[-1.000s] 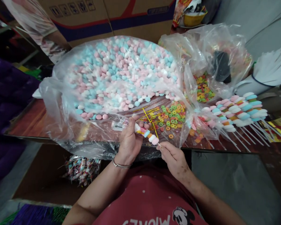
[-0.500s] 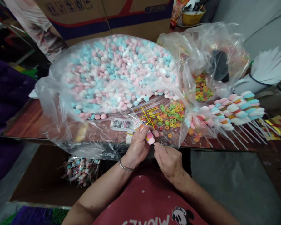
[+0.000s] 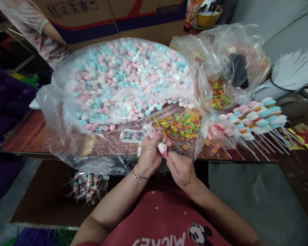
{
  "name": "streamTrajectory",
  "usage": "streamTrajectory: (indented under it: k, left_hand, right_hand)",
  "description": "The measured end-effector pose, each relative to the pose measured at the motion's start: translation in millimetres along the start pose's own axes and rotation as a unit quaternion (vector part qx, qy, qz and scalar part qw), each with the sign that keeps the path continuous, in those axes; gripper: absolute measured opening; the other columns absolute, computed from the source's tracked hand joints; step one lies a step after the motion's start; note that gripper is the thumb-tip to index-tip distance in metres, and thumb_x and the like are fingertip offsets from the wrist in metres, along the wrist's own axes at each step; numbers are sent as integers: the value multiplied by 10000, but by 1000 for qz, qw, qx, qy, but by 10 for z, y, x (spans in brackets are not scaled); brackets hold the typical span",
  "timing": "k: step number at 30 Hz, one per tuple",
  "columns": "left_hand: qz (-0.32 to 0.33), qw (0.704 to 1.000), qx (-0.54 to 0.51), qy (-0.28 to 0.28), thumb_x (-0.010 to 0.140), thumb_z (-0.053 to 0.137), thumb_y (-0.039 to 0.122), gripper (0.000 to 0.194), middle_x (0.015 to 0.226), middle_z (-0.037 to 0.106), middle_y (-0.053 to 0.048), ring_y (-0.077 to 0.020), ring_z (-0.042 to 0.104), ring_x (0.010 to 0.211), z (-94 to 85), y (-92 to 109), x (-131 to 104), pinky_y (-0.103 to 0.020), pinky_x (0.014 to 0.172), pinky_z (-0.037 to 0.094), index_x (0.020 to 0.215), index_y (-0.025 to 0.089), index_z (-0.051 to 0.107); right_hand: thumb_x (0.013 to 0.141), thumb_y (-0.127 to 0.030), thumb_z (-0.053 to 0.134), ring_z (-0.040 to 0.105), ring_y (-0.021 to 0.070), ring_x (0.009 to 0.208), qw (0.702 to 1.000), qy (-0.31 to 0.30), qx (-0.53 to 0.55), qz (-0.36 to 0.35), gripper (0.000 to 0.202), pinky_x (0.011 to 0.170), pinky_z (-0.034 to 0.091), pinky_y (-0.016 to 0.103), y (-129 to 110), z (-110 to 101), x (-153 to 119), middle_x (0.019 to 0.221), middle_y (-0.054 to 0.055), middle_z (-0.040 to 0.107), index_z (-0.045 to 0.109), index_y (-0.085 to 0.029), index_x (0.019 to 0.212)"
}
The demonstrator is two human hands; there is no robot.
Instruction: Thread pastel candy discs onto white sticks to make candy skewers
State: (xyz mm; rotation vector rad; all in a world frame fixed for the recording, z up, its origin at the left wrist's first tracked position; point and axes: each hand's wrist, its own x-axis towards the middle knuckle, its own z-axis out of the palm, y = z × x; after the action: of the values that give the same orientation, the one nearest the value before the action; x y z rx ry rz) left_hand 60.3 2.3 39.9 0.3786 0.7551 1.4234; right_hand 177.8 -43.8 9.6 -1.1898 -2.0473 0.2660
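My left hand point(image 3: 152, 152) is closed around a small clear wrapper point(image 3: 146, 126) with a pink and white candy point(image 3: 163, 149) inside. The fingers of my right hand point(image 3: 181, 168) pinch the lower end of that candy. Behind my hands, yellow twist ties point(image 3: 164, 122) and ring-shaped gummies point(image 3: 187, 123) lie on plastic sheeting. A flat printed wrapper point(image 3: 132, 135) rests just left of the held one. Farther back, a big clear bag holds pink, blue and white marshmallows point(image 3: 128, 75).
Marshmallow skewers point(image 3: 256, 118) are stacked on the right, near a container of white sticks point(image 3: 277, 89). An open box point(image 3: 36, 194) with wrapped candies point(image 3: 88, 186) stands below left. A large carton point(image 3: 143, 20) and a person's arm point(image 3: 55, 36) are at the back.
The wrapper now reaches farther down over the candy, and my right fingers have closed in on its lower end. The view has shifted slightly.
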Motion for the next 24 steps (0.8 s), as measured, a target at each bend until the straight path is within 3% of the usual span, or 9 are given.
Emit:
streamTrajectory:
  k: [5, 7, 12, 20, 24]
  left_hand:
    - [1, 1000, 4, 22, 648, 869, 357, 370, 563, 537, 80, -80, 570, 523, -9, 8, -7, -264, 664, 531, 823, 155, 614]
    - [12, 999, 7, 33, 679, 850, 354, 344, 562, 525, 85, -71, 561, 516, -32, 58, 35, -253, 658, 523, 815, 153, 607]
    - [15, 1000, 16, 11, 680, 839, 441, 397, 555, 520, 83, -76, 540, 494, -12, 7, 13, -263, 637, 520, 853, 161, 618]
    - [31, 999, 27, -34, 726, 817, 412, 358, 544, 417, 103, -57, 442, 464, 32, -91, -87, -297, 688, 523, 904, 171, 621]
    - [10, 997, 57, -56, 764, 785, 398, 312, 535, 429, 92, -67, 467, 475, -9, -123, -118, -307, 707, 511, 889, 153, 640]
  right_hand:
    - [991, -253, 426, 631, 126, 645, 995, -53, 68, 43, 216, 633, 433, 224, 23, -122, -5, 749, 30, 697, 620, -180, 932]
    - [990, -248, 430, 641, 140, 676, 997, -57, 43, 33, 220, 657, 434, 240, 33, -163, -56, 760, 39, 701, 622, -183, 903]
    - [978, -179, 407, 555, 121, 531, 999, -48, -6, 22, 300, 568, 365, 249, 16, -103, -110, 584, 7, 599, 575, -180, 729]
    - [947, -202, 413, 454, 86, 475, 987, -46, 113, 101, 284, 508, 340, 206, -76, -1, -61, 539, -35, 505, 491, -205, 674]
    - [942, -241, 398, 443, 94, 474, 980, -50, 144, 131, 260, 502, 345, 220, -78, 49, -59, 560, -23, 522, 524, -207, 717]
